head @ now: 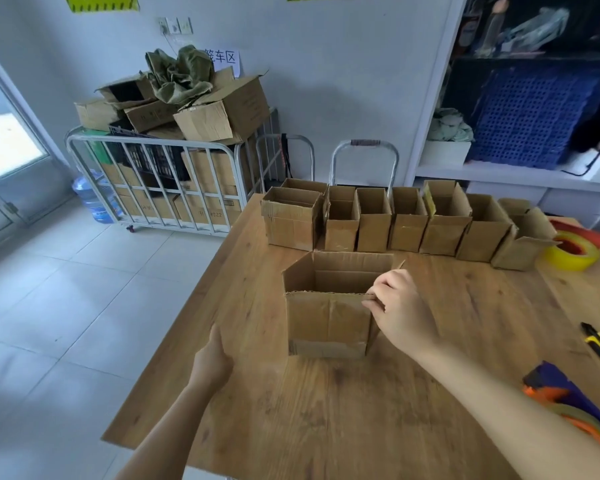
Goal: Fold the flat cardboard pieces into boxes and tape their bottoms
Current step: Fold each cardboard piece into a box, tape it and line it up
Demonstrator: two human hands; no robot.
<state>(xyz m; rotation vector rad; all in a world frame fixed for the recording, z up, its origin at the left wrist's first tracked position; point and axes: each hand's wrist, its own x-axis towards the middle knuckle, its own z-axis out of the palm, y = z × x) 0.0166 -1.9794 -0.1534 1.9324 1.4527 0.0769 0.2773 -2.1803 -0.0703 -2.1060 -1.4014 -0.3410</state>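
Open-topped brown cardboard box (328, 318) stands upright mid wooden table (326, 410). Right hand (400, 311) pinches its near right top corner. Left hand (212, 358) hovers apart, fingers relaxed, holding nothing. Row of folded cardboard boxes (406, 220) behind; yellow tape roll (573, 251) far right.

A box (328, 320) stands mid-table (291, 427), the right hand (400, 310) at its near right top corner, the left hand (212, 358) to its left by the table's left edge. Behind it a row of boxes (406, 220) lines the far edge, a tape roll (572, 252) at the row's right end. A cart (160, 181) stands beyond the far left corner.
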